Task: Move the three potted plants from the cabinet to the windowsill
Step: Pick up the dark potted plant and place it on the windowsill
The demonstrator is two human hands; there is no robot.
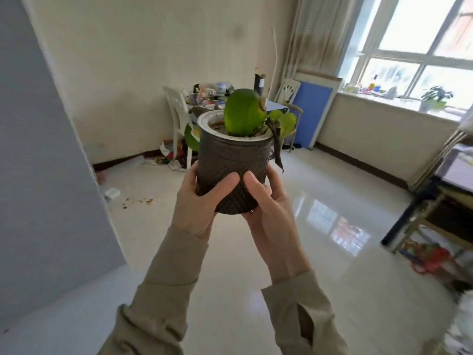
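- The pot [231,170] I am carrying is dark and knobbly with a white inner rim, held upright in mid-air over the floor [332,252], carried by nothing but my hands.
- Its plant [242,112] has one broad green leaf standing up and smaller ones drooping to the right (one brown and withered).
- My left hand [197,201] wraps the pot's lower left side, thumb across the front.
- My right hand [266,201] cups the lower right side and base, thumb on the front, almost meeting the other thumb.
- The windowsill [399,103] lies well apart, upper right, with another potted plant [435,97] near its right end.
- A cluttered table [204,103] and white chair [176,111] stand by the far wall.
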